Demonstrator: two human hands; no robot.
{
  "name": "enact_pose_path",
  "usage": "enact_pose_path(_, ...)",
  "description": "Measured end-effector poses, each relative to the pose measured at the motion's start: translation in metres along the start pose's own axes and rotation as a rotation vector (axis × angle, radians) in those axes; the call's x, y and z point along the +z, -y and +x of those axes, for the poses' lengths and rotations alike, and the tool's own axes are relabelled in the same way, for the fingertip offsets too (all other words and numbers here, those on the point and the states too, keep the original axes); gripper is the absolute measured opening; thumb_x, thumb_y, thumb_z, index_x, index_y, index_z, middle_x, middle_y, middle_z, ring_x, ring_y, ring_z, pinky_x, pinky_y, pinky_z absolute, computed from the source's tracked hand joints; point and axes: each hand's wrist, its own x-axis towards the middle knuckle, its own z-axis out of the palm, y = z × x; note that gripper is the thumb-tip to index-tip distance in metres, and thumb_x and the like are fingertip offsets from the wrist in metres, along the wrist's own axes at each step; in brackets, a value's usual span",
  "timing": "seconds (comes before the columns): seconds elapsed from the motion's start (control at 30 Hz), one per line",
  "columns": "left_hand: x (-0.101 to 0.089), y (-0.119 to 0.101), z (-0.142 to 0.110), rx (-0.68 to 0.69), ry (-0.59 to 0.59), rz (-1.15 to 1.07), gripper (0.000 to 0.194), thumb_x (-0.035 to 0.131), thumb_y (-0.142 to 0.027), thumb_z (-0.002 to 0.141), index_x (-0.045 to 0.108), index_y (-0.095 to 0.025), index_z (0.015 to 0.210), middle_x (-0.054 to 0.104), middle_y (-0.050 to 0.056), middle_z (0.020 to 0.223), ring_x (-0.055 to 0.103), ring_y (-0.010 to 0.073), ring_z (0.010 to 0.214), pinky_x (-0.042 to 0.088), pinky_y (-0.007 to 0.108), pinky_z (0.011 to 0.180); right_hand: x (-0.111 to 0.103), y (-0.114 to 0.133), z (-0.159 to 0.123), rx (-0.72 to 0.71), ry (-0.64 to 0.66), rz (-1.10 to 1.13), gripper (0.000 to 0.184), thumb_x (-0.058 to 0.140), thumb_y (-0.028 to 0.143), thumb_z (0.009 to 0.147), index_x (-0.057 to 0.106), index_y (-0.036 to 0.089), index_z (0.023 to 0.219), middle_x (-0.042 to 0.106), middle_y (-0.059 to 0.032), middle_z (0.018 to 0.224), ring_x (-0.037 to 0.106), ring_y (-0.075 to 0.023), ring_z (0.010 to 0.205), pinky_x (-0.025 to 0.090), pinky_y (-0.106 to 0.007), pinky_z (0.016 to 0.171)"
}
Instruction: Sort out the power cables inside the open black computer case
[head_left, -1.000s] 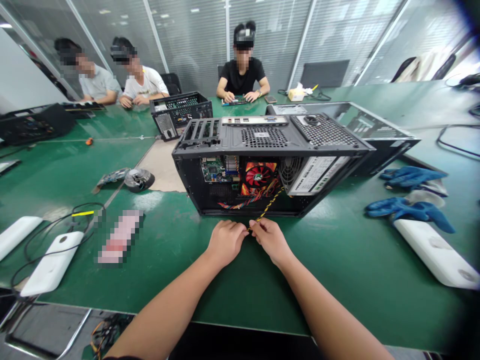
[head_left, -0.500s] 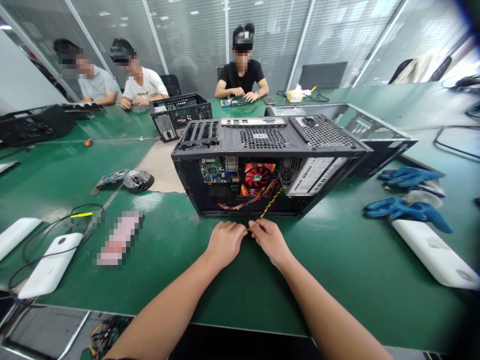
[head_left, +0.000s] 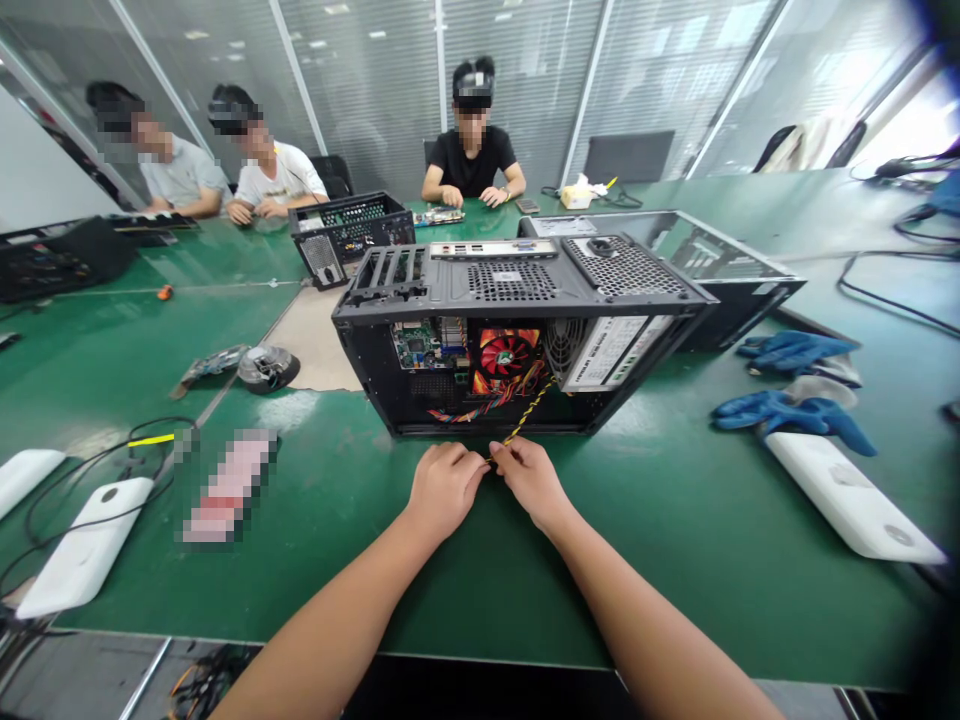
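Note:
A black computer case [head_left: 517, 275] lies on the green table with its open side facing me. Inside it show a red cooling fan [head_left: 505, 356], a green circuit board [head_left: 417, 345] and a power supply [head_left: 611, 352] with a white label. From near the power supply a twisted yellow-and-black cable [head_left: 531, 411] runs out over the case's lower edge. My right hand [head_left: 531, 482] is closed on that cable in a pinch. Right beside it, my left hand [head_left: 448, 487] is closed on the cable's end portion. The fingers hide the cable's tip.
Behind the case rests a case shell [head_left: 739, 318]. Blue gloves [head_left: 795, 410] and a white device [head_left: 851, 490] lie at right. Another white device [head_left: 88, 545] with a black cord is at left, near a coiled part [head_left: 267, 369]. Several people sit across the table [head_left: 300, 580].
The whole view has shifted slightly, moving the scene a little left. Both hands keep their hold on the cable. The person opposite has moved their hands apart from the circuit board.

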Motion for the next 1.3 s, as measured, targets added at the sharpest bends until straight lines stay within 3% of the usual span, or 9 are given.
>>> enact_pose_path(0.23, 0.0004, -0.0011, 0.0018, -0.023, 0.030, 0.035, 0.025, 0.046, -0.027, 0.096, 0.065, -0.020, 0.082, 0.057, 0.002, 0.070, 0.053, 0.0160, 0.066, 0.038, 0.029, 0.065, 0.0005, -0.0009, -0.0007, 0.031, 0.016, 0.038, 0.043, 0.054, 0.054, 0.083, 0.051, 0.020, 0.058, 0.048, 0.0017, 0.049, 0.038, -0.0117, 0.046, 0.028, -0.026, 0.047)
enact_pose_path(0.5, 0.0043, 0.0049, -0.0001, 0.001, 0.013, -0.033, 0.018, 0.051, -0.031, 0.095, 0.064, -0.019, 0.091, 0.066, 0.002, 0.075, 0.060, 0.0165, 0.070, 0.040, 0.030, 0.070, 0.0011, -0.0024, 0.0020, 0.021, 0.009, 0.022, 0.040, 0.053, 0.050, 0.084, 0.050, 0.020, 0.057, 0.049, 0.0010, 0.051, 0.039, -0.0118, 0.047, 0.029, -0.026, 0.047)
enact_pose_path(0.83, 0.0006, 0.0021, 0.0026, -0.030, 0.046, 0.043, 0.018, 0.047, -0.024, 0.096, 0.062, -0.019, 0.086, 0.065, 0.002, 0.073, 0.059, 0.0170, 0.068, 0.038, 0.031, 0.067, 0.0019, -0.0027, 0.0021, 0.020, 0.021, 0.002, 0.040, 0.053, 0.052, 0.082, 0.052, 0.020, 0.059, 0.051, 0.0001, 0.053, 0.043, -0.0131, 0.049, 0.032, -0.026, 0.049)
enact_pose_path(1.17, -0.0007, 0.0069, 0.0007, 0.091, 0.095, 0.128, 0.018, 0.056, -0.032, 0.093, 0.063, -0.020, 0.081, 0.062, 0.000, 0.068, 0.058, 0.0161, 0.065, 0.039, 0.032, 0.066, 0.0061, -0.0040, 0.0049, 0.006, -0.030, -0.038, 0.037, 0.052, 0.047, 0.082, 0.050, 0.021, 0.057, 0.052, 0.0002, 0.052, 0.046, -0.0146, 0.051, 0.032, -0.027, 0.051)
enact_pose_path(1.3, 0.0001, 0.0058, 0.0000, 0.098, 0.078, 0.156, 0.014, 0.056, -0.029, 0.092, 0.063, -0.020, 0.084, 0.064, 0.002, 0.081, 0.058, 0.0159, 0.070, 0.041, 0.031, 0.068, 0.0088, -0.0051, 0.0062, -0.006, -0.062, -0.067, 0.036, 0.051, 0.046, 0.082, 0.050, 0.021, 0.057, 0.051, 0.0003, 0.052, 0.047, -0.0151, 0.051, 0.032, -0.028, 0.051)
